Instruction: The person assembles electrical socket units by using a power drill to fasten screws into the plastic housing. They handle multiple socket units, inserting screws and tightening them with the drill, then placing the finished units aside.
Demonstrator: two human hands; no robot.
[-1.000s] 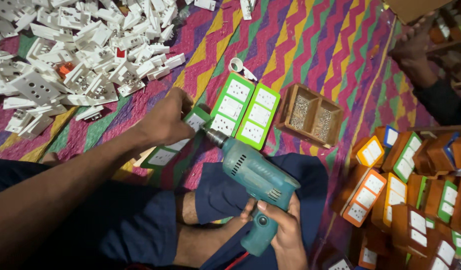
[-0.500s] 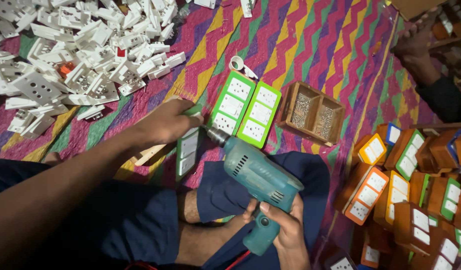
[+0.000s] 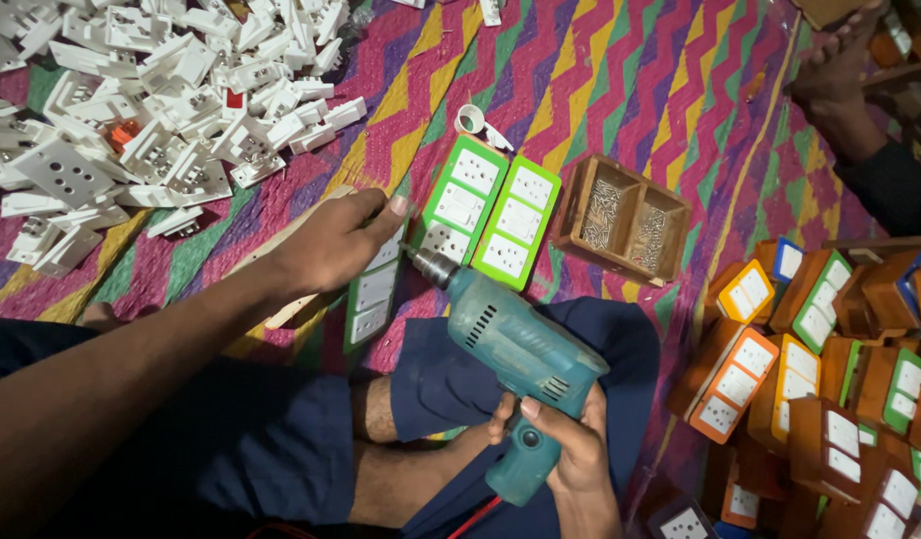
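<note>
Here the person sits on a mat [image 3: 620, 90] with zigzag stripes in many colours, legs folded, and works with both hands. The left hand [image 3: 330, 245] is curled around a green-framed switch board [image 3: 375, 289], which stands on its edge and leans on a light wooden piece [image 3: 281, 250]; the thumb lies along the top edge of the board. The right hand [image 3: 570, 449] grasps the handle of a teal electric drill [image 3: 515, 354], fingers wrapped tight around the grip. The chuck of the drill points to the upper left and its tip is just beside the board, near the left thumb; whether it touches I cannot tell.

Just behind the board lie two more green switch plates [image 3: 490, 215], flat and side by side. To the right of them is a small wooden box [image 3: 622, 218] with two compartments, both holding screws. On the far left is a big heap of white plastic sockets [image 3: 151, 110]. On the right many wooden switch boxes [image 3: 830, 349] with orange, green and blue frames are piled. In the upper right corner another person's foot [image 3: 835, 85] rests on the mat.
</note>
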